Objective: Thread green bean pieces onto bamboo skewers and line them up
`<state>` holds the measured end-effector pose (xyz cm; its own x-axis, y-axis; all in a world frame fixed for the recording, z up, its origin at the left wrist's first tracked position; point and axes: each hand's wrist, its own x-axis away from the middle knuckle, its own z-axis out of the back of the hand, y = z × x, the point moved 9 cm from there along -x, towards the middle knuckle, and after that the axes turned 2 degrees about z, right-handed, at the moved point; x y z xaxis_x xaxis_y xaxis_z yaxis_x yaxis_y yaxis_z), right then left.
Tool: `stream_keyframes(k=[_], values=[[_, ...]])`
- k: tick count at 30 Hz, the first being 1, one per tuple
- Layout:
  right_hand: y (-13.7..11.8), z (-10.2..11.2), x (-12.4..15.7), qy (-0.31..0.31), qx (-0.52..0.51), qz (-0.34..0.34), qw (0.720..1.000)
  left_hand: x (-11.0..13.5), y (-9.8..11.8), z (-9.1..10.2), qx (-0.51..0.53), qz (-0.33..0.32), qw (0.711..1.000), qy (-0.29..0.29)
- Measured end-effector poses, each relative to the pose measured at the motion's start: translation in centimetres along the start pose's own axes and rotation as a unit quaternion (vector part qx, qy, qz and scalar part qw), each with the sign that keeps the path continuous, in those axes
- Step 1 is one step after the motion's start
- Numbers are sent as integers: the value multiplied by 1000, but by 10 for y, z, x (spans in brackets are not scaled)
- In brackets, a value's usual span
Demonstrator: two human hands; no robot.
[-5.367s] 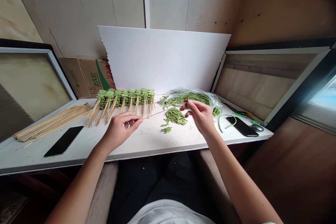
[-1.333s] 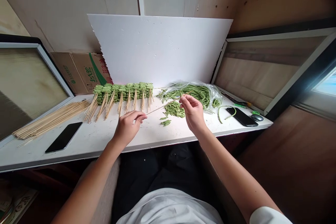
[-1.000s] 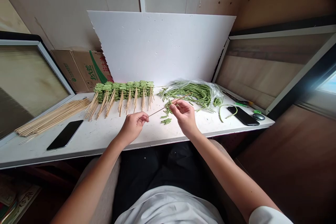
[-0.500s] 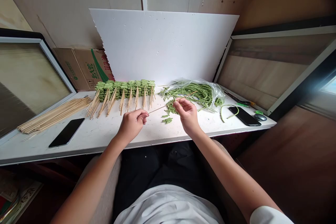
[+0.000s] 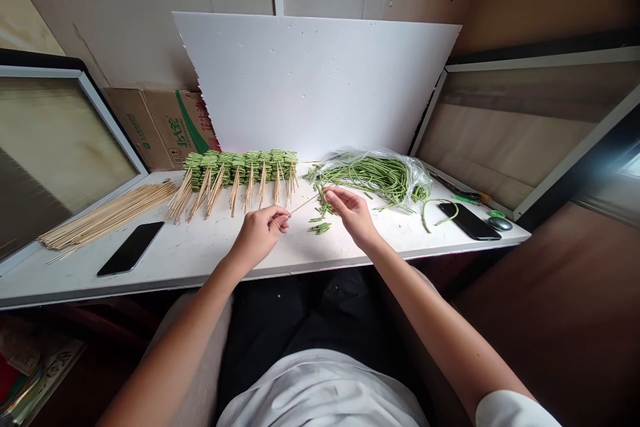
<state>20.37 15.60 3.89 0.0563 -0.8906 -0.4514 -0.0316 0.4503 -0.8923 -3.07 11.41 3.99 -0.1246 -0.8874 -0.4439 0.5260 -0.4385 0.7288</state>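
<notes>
Pinching a thin skewer (image 5: pixel 303 204) between left hand's (image 5: pixel 257 233) thumb and fingers, left of and nearer than the bagged beans (image 5: pixel 373 172). Pinching its other end with the right hand (image 5: pixel 353 215), too small to tell whether on a bean piece too. Working near cut bean pieces (image 5: pixel 320 228), nearer than the bagged beans.

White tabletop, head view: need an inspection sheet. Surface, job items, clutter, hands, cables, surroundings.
Surface: white tabletop, scattered small specks.
Job items: thin stick between the hands; cut green pieces nearby; skewered green bundles in a row behind; loose sticks at left; long beans partly under clear plastic.
Clutter: left phone; right phone, bean strand beside it; grey oval object.
Hands: left hand pinches stick; right hand at its other part, grip unclear.
Cables: nothing seen.
Surroundings: white board, cardboard box.
</notes>
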Motion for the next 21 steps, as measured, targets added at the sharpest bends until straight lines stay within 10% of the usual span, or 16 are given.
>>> stream_keyframes(k=[12, 21], values=[[61, -1, 1, -221, 407, 125, 878, -13, -30, 25, -79, 1, 996, 48], [37, 17, -10, -111, 265, 93, 953, -12, -26, 23, -81, -18, 996, 45]])
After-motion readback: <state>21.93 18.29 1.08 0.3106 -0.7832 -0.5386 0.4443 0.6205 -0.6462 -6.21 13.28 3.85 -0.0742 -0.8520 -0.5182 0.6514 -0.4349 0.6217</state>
